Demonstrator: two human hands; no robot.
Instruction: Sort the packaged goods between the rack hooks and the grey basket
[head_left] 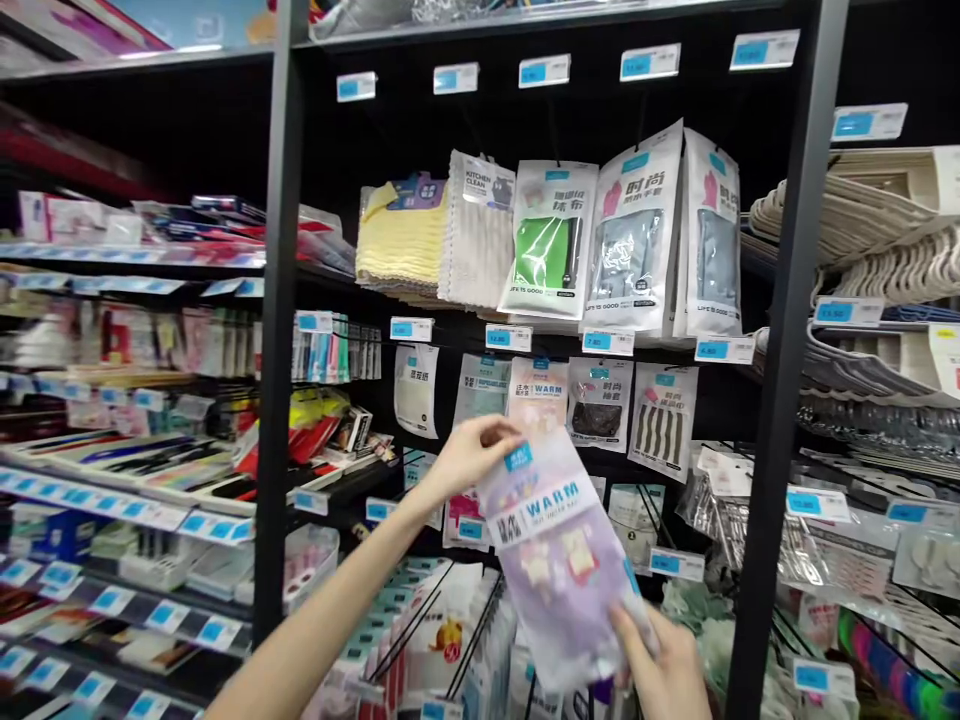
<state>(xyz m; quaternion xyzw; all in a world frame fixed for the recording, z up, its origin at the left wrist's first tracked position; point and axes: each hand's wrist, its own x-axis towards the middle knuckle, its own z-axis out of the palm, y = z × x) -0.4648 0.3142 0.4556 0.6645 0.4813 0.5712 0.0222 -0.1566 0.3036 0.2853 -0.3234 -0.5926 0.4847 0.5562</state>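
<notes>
A hot water bag package [553,560], lilac with a white band and the word WARM, is held up between both hands in front of the shelf. My left hand [480,455] pinches its top edge. Lower down, my right hand [652,650] grips the right side near the bottom, thumb on the front face. The pack tilts, its top leaning to the left. Just behind its top edge hangs a peach WARM package [538,390]. Next to that hang a dark sleeve-cover pack [598,405] and a striped towel pack [664,420].
Above hang yellow cloths [401,240], a green cloth pack [551,240] and glove packs [634,230]. Black posts [784,360] divide the shelving. Metal hooks with packs [450,640] stick out below. Hangers [862,215] fill the right side; stationery [127,460] lies on the left shelves.
</notes>
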